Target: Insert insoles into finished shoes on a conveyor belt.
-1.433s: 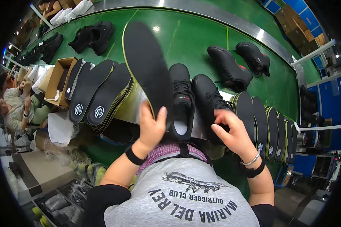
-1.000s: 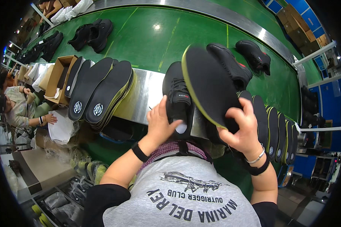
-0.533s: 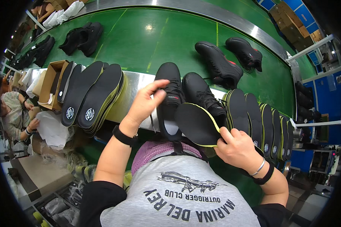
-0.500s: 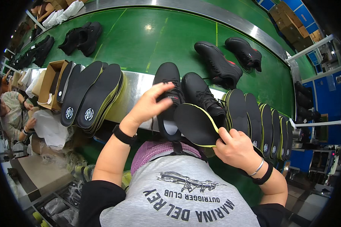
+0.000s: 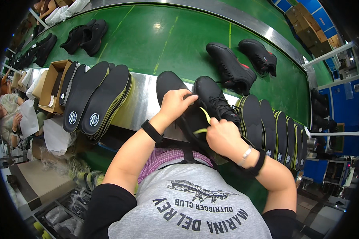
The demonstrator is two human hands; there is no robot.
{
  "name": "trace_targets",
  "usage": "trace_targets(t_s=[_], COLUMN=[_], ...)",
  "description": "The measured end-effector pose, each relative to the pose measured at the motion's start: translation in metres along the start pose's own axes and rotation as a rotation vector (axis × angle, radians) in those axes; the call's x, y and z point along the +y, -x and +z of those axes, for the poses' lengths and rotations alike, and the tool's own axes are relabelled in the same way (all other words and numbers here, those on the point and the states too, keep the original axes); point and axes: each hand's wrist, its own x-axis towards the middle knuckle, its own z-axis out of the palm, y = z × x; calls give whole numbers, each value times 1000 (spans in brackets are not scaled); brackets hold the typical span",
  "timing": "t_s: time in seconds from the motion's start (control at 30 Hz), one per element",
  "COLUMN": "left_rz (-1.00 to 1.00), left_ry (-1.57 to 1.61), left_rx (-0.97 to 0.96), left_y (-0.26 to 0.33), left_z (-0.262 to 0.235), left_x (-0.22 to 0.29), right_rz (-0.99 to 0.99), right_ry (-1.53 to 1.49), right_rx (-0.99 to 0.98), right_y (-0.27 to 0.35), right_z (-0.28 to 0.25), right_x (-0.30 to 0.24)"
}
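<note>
A black lace-up shoe (image 5: 168,83) lies in front of me at the metal edge, toe pointing away. My left hand (image 5: 176,105) pinches its upper near the tongue. My right hand (image 5: 224,137) is closed on a black insole with a yellow-green edge (image 5: 205,115). The insole is bent, and its front part goes into the shoe's opening; how deep it sits is hidden. Just right of this shoe stands a second black shoe (image 5: 212,95) with laces, touched by neither hand.
Black insoles stand in stacks to the left (image 5: 107,103) and in a row to the right (image 5: 251,115). More black shoes (image 5: 229,65) sit on the green belt (image 5: 155,44). A cardboard box (image 5: 52,89) is at the left, near another person handling white paper (image 5: 28,115).
My left hand has moved down and closed on the shoe's upper. My right hand has moved left and away from me, bringing the insole from above the shoe into its opening.
</note>
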Motion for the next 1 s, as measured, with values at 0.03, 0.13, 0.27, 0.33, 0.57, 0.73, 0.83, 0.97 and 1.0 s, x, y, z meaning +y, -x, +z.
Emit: trace_targets(t_s=[0.03,0.13,0.27,0.33,0.57,0.73,0.83,0.97,1.0], left_rz=[-63,-163,-202,-252,-324,-326,-299,-317,-317], left_ry=[66,227,296,378,443,584,590,638,655], left_rx=[-58,-178,-224,-221,-255,-325,-350,-365,-366], left_y=[-3,-8,-10,-12,-16,-16,-17,-16,-15], left_z=[-1,-6,-7,-5,-3,-5,-6,-7,-8], left_x=[-2,-10,-19,-22,-27,-30,-31,-31,-30], right_rz=[73,234,170,106,266,83,30,59,55], right_ry=[-44,-127,-130,-85,8,-15,46,-27,-33], right_rx=[-30,-72,56,164,-252,-132,-48,-78,-73], right_y=[-14,-55,-42,-22,13,11,7,-24,-37], right_z=[10,37,37,25,-14,-6,6,27,34], right_x=[-3,-22,-27,-25,-22,-14,-14,-17,-18])
